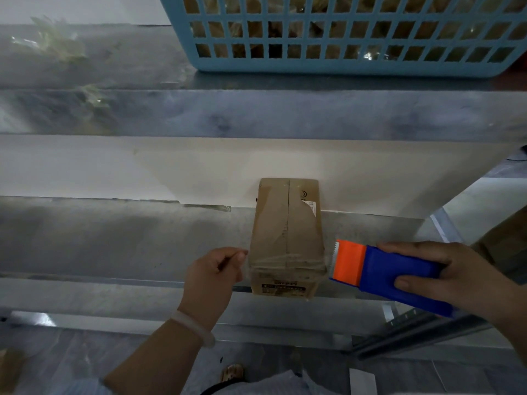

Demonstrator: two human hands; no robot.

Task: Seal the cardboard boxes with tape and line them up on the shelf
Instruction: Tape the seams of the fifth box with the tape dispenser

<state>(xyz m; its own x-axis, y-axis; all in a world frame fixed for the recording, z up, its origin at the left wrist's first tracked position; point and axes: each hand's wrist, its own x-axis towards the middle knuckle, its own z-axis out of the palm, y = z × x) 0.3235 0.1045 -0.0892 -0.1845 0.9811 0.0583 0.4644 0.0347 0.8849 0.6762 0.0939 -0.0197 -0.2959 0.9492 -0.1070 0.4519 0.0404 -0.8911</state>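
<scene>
On the grey metal shelf (119, 240), at its front edge right of centre, sits a small brown cardboard box (286, 238), long side running front to back, its far end against the white wall panel (199, 166) behind, its near end slightly overhanging the front lip. Shelf surface dull, smudged; a scrap of old tape stuck along the back edge left of the box. Upper grey shelf board (256, 115) above carries a light blue plastic lattice basket (342, 35) at its right part, brownish contents inside, unclear what; blurred greenish stuff at its left end. Grey tiled floor (71, 354) below, metal frame rails at lower right. A strip of clear packing tape (285, 262) runs across the box's near end, side to side. Left hand (212, 276) just beside the box's left side, fingers pinched together on the tape's free end; pale bangle (194, 327) on that wrist. Right hand (445, 272) just right of the box, clamped around a blue tape dispenser with orange head (385, 276), its serrated orange end touching the box's right near corner. Hands apart, box between them.
</scene>
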